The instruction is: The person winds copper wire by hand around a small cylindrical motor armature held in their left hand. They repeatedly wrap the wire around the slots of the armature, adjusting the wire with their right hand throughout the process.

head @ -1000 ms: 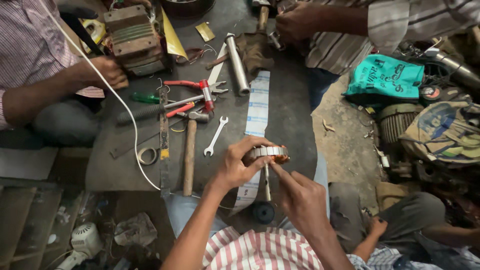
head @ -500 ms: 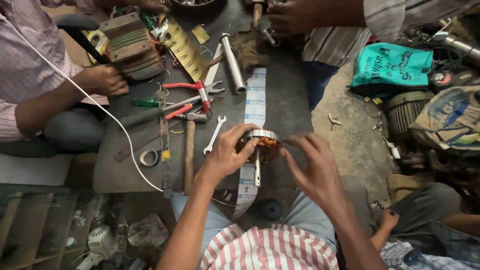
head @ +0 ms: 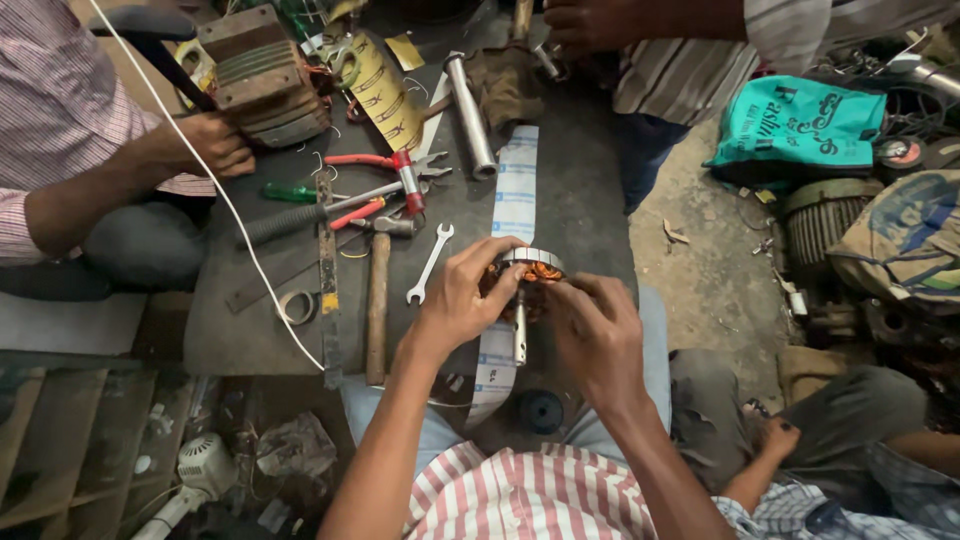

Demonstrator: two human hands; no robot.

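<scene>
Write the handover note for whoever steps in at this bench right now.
Left hand: grip closed on the small motor stator, a metal ring with copper windings, held over the dark work board.
Right hand: fingertips at the stator's right side, working on the windings.
A metal shaft hangs below the stator, over the white paper strip.
Spanner, hammer and red pliers lie to the left.
Done and left: progress on the windings cannot be told.

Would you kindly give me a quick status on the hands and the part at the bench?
Left hand and right hand both grip the stator. Copper windings visible. Spanner lies just left, apart.
</scene>
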